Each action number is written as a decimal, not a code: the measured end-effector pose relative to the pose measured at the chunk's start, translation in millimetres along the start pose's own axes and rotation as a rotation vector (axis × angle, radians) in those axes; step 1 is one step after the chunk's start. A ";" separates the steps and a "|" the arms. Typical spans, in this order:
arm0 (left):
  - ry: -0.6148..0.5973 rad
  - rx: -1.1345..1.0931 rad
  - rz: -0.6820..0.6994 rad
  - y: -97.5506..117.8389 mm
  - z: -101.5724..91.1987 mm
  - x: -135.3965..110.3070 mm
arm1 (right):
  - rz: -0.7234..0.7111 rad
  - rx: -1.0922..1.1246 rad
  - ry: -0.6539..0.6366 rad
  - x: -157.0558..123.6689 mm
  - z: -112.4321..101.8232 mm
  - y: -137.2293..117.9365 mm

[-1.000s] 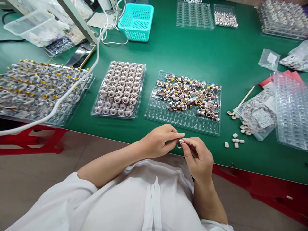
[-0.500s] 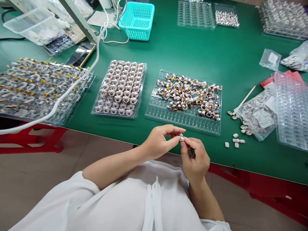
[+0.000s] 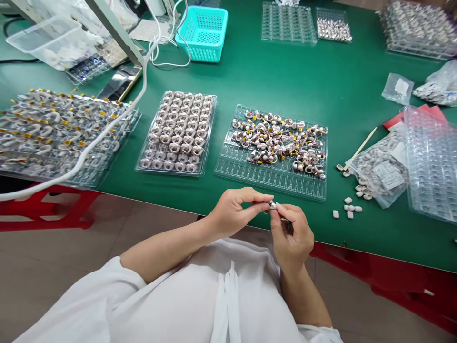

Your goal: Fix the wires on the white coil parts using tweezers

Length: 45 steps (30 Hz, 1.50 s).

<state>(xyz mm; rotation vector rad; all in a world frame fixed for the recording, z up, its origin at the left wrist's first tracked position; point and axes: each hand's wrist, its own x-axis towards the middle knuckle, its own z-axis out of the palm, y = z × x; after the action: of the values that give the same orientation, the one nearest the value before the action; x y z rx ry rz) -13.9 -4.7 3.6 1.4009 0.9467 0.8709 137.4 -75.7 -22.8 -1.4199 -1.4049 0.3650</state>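
Note:
Between the fingertips of both hands is a small shiny silver-white part [image 3: 273, 205], mostly covered by the fingers, so its full shape is hidden. My left hand [image 3: 240, 209] pinches it from the left with thumb and forefinger. From the right, my right hand [image 3: 292, 233] grips it with thumb and forefinger, the other fingers curled in. Just beyond the hands lies a clear plastic tray [image 3: 232, 167] heaped with small pale ring-shaped pieces [image 3: 274, 138] with yellow tabs. Small pale caps [image 3: 350, 208] lie on the table right of my right hand.
Left of centre stands a tray of pale parts in rows [image 3: 178, 128]; further left, stacked trays [image 3: 53, 138] with a white cable [image 3: 103, 138] across them. A turquoise basket [image 3: 203, 35] stands behind. At right are a bag of caps [image 3: 383, 166], a wooden stick [image 3: 360, 147] and clear trays [image 3: 432, 166].
Both hands have shifted slightly, and the small part between the fingertips is turned and a little further right. My right hand has moved slightly right. The trays stay in place.

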 end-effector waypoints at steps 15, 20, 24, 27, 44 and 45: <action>-0.090 -0.054 -0.018 5.5 -2.5 2.3 | 0.198 0.226 -0.123 5.6 -10.3 1.3; -0.062 -0.038 -0.049 5.6 -1.0 -0.7 | 0.195 0.263 -0.144 8.1 -10.6 2.6; -0.037 -0.070 -0.047 3.2 0.6 -3.1 | 0.177 0.323 -0.101 6.3 -7.0 4.5; -0.020 -0.087 -0.032 2.0 1.5 -3.9 | 0.166 0.332 -0.078 4.8 -4.7 5.0; 0.034 -0.015 0.204 -5.7 2.4 -4.2 | -0.025 0.188 -0.137 12.8 -8.1 5.8; 0.035 -0.012 0.207 -6.3 2.1 -4.4 | -0.041 0.177 -0.160 13.7 -9.4 6.2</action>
<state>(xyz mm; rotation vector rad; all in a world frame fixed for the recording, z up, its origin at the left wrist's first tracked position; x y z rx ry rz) -14.1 -9.6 -2.6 1.4963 0.8307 1.0560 151.9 -66.5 -18.1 -1.2377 -1.4890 0.5725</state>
